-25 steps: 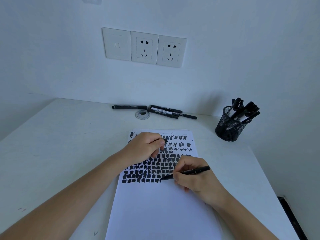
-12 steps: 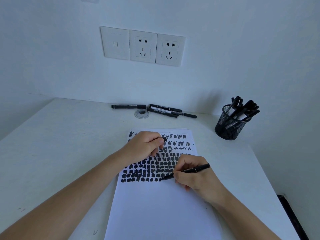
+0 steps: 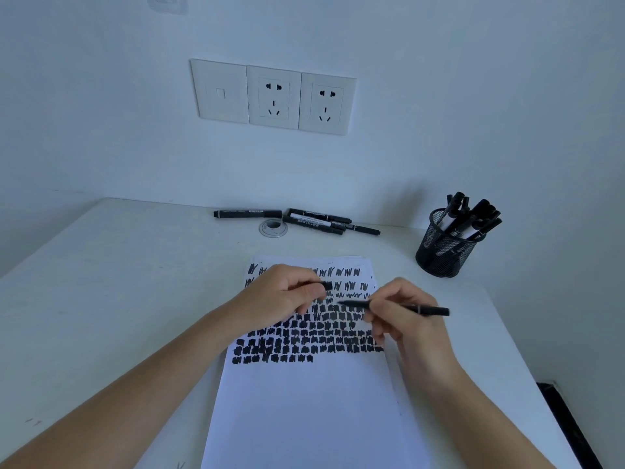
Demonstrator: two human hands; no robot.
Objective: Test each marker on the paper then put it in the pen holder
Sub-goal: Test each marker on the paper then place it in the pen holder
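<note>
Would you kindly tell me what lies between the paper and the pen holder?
Head view: only bare table separates paper and pen holder.

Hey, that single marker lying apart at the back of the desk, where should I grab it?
Probably mid-barrel, pinched from above: the single marker lies flat parallel to the wall, apart from the marker pile, leaving its barrel exposed.

Nothing I can actually read on my feed, tbh. The loose markers [image 3: 316,221] at the back of the desk [image 3: 135,282] have pale label strips with print on them, but it's way too small and blurry to make out. Same for the white bands on the ones in the pen holder [image 3: 439,262]. The paper [image 3: 304,418] just has black scribbles and zigzags, no letters.
</note>
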